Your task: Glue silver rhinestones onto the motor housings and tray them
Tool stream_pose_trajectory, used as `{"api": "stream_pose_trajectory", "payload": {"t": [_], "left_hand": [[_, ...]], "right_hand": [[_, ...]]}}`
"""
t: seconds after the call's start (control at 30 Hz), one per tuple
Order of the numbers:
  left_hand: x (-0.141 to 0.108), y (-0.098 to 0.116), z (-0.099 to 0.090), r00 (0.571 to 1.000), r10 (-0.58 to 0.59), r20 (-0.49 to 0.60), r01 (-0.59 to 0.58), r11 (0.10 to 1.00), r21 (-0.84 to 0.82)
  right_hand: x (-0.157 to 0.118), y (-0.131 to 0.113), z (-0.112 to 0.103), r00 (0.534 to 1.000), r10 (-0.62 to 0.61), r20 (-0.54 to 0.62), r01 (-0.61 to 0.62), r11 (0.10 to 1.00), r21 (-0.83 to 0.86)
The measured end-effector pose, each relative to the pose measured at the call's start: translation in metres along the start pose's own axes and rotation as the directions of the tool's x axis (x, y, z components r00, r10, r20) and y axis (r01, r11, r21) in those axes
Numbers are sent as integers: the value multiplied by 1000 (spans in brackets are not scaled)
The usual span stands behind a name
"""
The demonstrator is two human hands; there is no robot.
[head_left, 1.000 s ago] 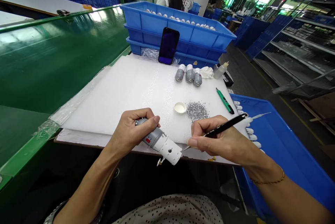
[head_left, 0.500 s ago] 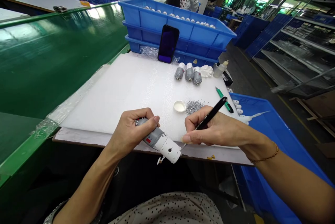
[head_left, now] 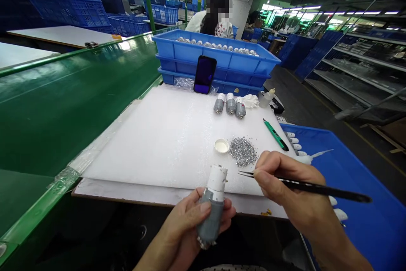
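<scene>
My left hand (head_left: 193, 220) is wrapped round a grey-and-white cylindrical model (head_left: 213, 214), its white end pointing up and away from me over the table's front edge. In my right hand (head_left: 288, 186) is a pair of black tweezers (head_left: 304, 185), pinched between thumb and fingers. The thin tips point left, a little apart and to the right of the model's white end. Just beyond the tips lies a pile of tiny silvery pieces (head_left: 243, 151). Beside that pile sits a small round white cap (head_left: 221, 146) with pale contents.
Three similar models (head_left: 230, 104) stand at the back, near a dropper bottle (head_left: 267, 98). A phone (head_left: 204, 75) leans on stacked blue bins (head_left: 215, 61). A green cutter (head_left: 275, 134) lies at right, beside another blue bin (head_left: 358, 169). Beyond the bins is a person (head_left: 215, 21).
The model has turned from pointing right and down to pointing up. My right hand has moved right with the tweezers, whose tips have left the model's end. The view has tilted up.
</scene>
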State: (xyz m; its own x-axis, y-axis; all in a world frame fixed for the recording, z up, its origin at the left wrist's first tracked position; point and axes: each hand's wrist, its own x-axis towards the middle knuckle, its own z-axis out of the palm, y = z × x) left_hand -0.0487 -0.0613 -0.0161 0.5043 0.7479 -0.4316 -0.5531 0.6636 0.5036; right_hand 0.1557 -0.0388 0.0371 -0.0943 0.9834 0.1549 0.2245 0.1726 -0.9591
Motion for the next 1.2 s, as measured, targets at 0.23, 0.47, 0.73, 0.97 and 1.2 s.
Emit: {"api": "stream_pose_trajectory", "payload": {"t": [0.23, 0.47, 0.73, 0.97, 1.2], "left_hand": [[0, -13, 16, 993, 113, -39, -99, 963, 249], [0, -15, 36, 953, 205, -222, -62, 852, 521], [6, -16, 33, 936, 309, -170, -135, 758, 638], [6, -17, 32, 927, 334, -170, -137, 725, 675], [4, -17, 32, 916, 364, -166, -135, 672, 728]], "right_hand": [[-20, 10, 15, 989, -85, -121, 74, 993, -91], [-18, 12, 17, 996, -14, -86, 15, 1000, 12], [-16, 12, 16, 995, 85, -57, -84, 996, 22], [-13, 16, 14, 989, 148, -25, -146, 987, 65], [-11, 15, 12, 978, 207, 19, -208, 972, 111]]}}
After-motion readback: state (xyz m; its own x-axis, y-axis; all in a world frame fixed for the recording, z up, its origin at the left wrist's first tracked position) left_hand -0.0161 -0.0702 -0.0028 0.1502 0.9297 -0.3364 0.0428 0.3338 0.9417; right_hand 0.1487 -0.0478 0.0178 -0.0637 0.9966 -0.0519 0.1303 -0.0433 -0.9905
